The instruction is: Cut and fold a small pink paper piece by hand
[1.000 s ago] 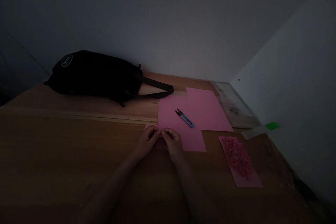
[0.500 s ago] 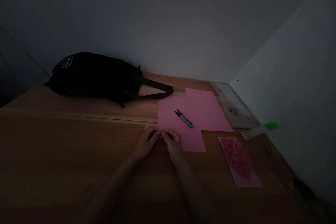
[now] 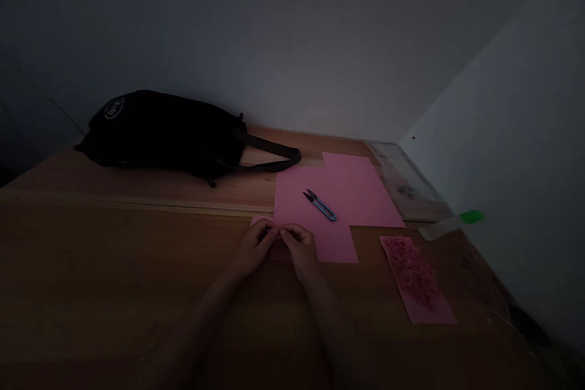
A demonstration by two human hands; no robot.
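Pinching an indistinct pinkish scrap [image 3: 278, 231] at six o'clock, left hand [image 3: 252, 250] and right hand [image 3: 300, 251] are meeting. I'm expecting flimsiness, favouring edges.

Bare left grip [image 3: 250, 250], bare right grip [image 3: 304, 253], uncovered forearms [image 3: 211, 301]

Plain pale back wall [image 3: 292, 42], greyish in dim light, meeting right wall [image 3: 525, 134] at corner line slanting up toward upper right. Small dark spot on each wall. Thin dark line, nature unclear, slanting down back wall at far left. Wooden tabletop [image 3: 114, 268] pushed up to back wall, grain running side to side, long seam [image 3: 159, 207] dividing paler, reddish rear part from browner front. Light soft, weak; frame edges and lower corners sunk in shadow.
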